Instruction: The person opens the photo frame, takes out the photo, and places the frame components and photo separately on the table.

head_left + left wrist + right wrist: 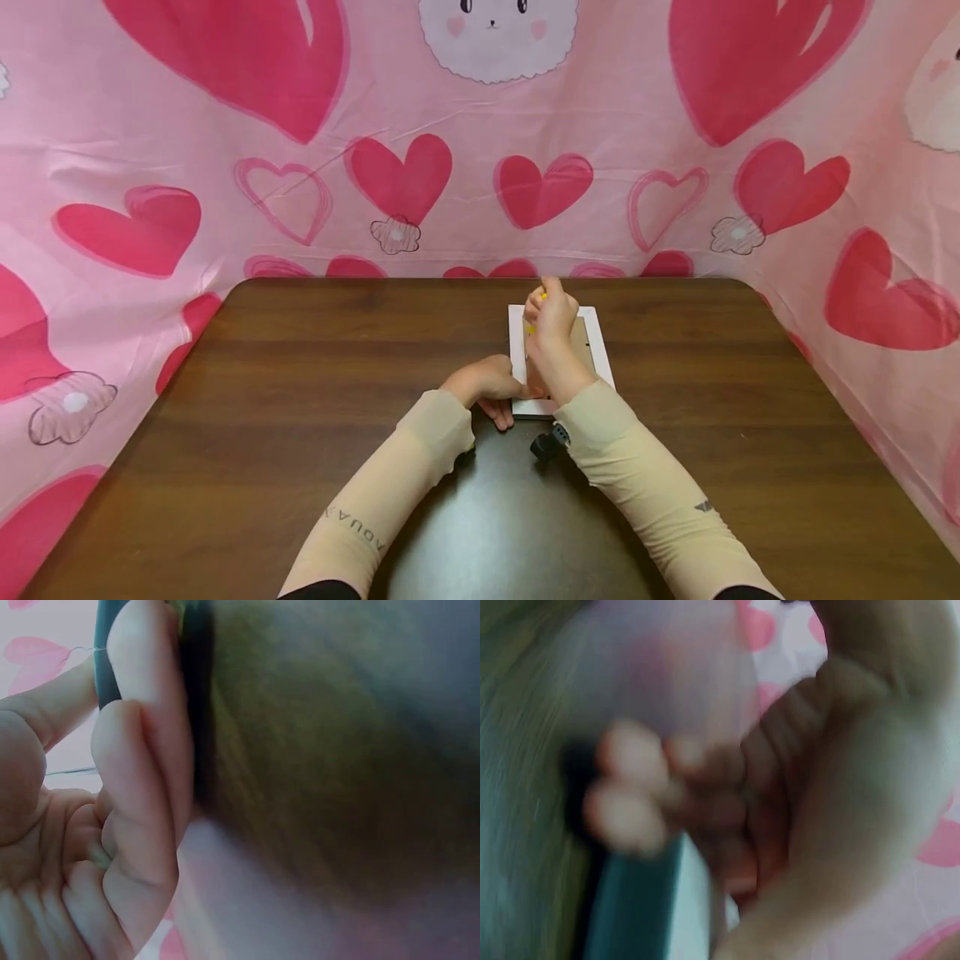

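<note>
A white picture frame lies on the table with its brown backing facing up. At its near left corner my left hand holds it, the thumb over the top and the other fingers low against the side. The left wrist view shows these fingers along the frame's dark edge. My right hand is above the frame, curled around a small yellow object; most of it is hidden, so its kind is unclear. Blurred curled fingers appear beside the frame's edge in the right wrist view.
The brown wooden table extends widely on both sides of the frame. A pink cloth with hearts hangs behind the table and along its sides. A black wrist device sits under the right wrist, near the tabletop.
</note>
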Tool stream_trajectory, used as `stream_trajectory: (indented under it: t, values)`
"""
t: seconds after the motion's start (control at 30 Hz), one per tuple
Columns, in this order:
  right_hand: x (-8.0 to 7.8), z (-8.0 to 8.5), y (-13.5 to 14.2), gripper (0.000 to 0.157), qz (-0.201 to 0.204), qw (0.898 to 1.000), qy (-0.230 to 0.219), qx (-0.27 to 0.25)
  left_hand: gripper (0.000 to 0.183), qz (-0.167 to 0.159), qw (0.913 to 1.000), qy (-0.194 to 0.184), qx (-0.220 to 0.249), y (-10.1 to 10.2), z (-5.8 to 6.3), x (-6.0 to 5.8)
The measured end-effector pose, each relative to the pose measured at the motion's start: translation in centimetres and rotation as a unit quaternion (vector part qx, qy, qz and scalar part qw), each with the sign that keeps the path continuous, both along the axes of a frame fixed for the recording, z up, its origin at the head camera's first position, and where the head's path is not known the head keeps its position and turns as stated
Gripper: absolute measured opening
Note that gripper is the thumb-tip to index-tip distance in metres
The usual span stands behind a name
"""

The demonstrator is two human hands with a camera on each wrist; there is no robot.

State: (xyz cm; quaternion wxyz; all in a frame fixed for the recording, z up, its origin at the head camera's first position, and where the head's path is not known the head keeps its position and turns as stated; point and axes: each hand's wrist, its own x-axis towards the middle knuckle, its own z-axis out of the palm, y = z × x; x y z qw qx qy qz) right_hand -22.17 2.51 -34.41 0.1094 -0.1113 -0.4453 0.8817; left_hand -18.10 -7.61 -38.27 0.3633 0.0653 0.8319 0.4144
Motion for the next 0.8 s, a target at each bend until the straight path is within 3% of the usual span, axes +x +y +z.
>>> stream_trajectory:
  t: [0.2, 0.27, 0.37, 0.47, 0.57, 0.8]
  values:
    - [-0.2, 0.1, 3.0, 0.057, 0.103, 0.994, -0.014, 0.017, 0.04, 0.013, 0.9999, -0.006, 0.003, 0.5, -0.3, -0.1]
    - [-0.3, 0.0, 3.8, 0.056, 0.148, 0.988, 0.008, 0.05, 0.04, 0.013, 0.9999, -0.004, 0.003, 0.5, -0.4, -0.1]
    - [-0.6, -0.1, 4.7, 0.048, 0.185, 0.977, 0.055, 0.088, 0.039, 0.016, 0.9998, -0.009, 0.009, 0.5, -0.5, -0.1]
    - [-1.0, -0.4, 5.2, 0.036, 0.193, 0.973, 0.092, 0.087, 0.04, 0.016, 0.9997, -0.013, 0.01, 0.4, -0.6, -0.1]
    - [-1.3, -0.8, 5.5, 0.032, 0.189, 0.974, 0.115, 0.049, 0.041, 0.012, 0.9998, -0.013, 0.008, 0.3, -0.7, -0.1]
    - [-1.5, -0.8, 5.0, 0.051, 0.199, 0.969, 0.145, -0.016, 0.039, 0.013, 0.9997, -0.011, 0.02, 0.0, -0.3, 0.1]
